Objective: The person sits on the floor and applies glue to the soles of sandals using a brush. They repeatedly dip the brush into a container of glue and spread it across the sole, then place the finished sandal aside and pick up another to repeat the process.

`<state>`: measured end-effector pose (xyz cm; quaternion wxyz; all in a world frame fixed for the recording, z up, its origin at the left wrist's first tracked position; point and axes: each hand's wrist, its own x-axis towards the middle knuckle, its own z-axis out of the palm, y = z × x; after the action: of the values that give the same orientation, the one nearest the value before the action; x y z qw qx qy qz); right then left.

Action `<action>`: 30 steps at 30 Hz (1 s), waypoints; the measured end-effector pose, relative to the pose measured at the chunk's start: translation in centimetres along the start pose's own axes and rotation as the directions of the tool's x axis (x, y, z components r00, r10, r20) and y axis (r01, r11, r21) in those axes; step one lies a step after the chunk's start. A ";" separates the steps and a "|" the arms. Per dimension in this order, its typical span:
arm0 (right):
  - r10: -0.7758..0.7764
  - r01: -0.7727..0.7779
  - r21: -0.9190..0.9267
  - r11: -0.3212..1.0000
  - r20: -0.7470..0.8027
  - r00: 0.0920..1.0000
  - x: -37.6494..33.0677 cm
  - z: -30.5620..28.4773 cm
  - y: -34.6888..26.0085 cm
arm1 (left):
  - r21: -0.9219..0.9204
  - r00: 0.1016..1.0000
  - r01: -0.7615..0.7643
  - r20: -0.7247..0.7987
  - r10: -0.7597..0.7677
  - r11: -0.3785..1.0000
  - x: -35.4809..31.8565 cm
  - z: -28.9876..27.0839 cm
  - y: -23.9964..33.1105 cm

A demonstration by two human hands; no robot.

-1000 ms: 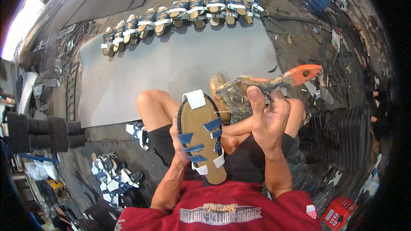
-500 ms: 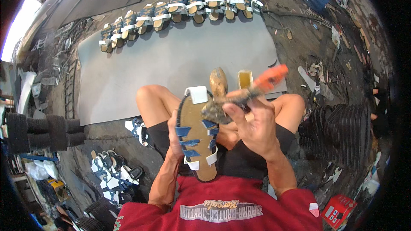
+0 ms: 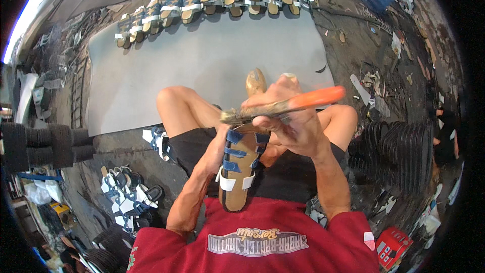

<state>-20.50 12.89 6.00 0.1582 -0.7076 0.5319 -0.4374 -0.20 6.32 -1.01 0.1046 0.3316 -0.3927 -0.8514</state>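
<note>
A sandal point(image 3: 242, 164) with a tan insole, blue straps and white bands stands nearly upright above my lap, toe end away from me. My left hand point(image 3: 218, 144) grips it along its left edge. In my right hand point(image 3: 298, 124) is a flat brush point(image 3: 316, 98) with an orange handle and a dark, caked head. The brush lies across the sandal's toe end and hides it; whether its tip touches the sandal I cannot tell. Just beyond my hands rises a shiny tan foot-shaped form point(image 3: 255, 81), its lower part hidden.
A grey sheet point(image 3: 202, 60) covers the floor ahead, with a row of sandals point(image 3: 209, 1) along its far edge. Sandals lie heaped point(image 3: 129, 199) at my left. Black soles are stacked at right point(image 3: 396, 156) and left point(image 3: 40, 146). A red box point(image 3: 394, 246) sits near right.
My right hand has turned the brush edge-on and brought its head left and up, over the sandal's toe end. The sandal has shifted slightly right, and its white toe band is now hidden.
</note>
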 end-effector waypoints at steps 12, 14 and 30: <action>-0.041 0.043 -0.041 0.998 0.061 0.997 1.4 -0.7 1.4 | -0.651 0.956 0.069 0.259 0.136 0.756 1.1 -1.5 -0.6; -0.023 0.031 -0.053 0.998 0.149 0.989 0.9 -1.0 1.4 | -0.659 0.968 0.117 0.243 0.063 0.743 0.8 -2.2 0.3; 0.194 -0.238 0.229 0.944 0.201 0.960 0.6 -5.8 4.5 | -0.509 1.000 0.001 0.001 0.000 0.861 -0.7 -3.2 0.0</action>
<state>-27.82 12.02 6.50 0.3400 -0.6547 0.5308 -0.4172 2.43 4.72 -2.17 0.1878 0.2920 -0.1542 -0.9250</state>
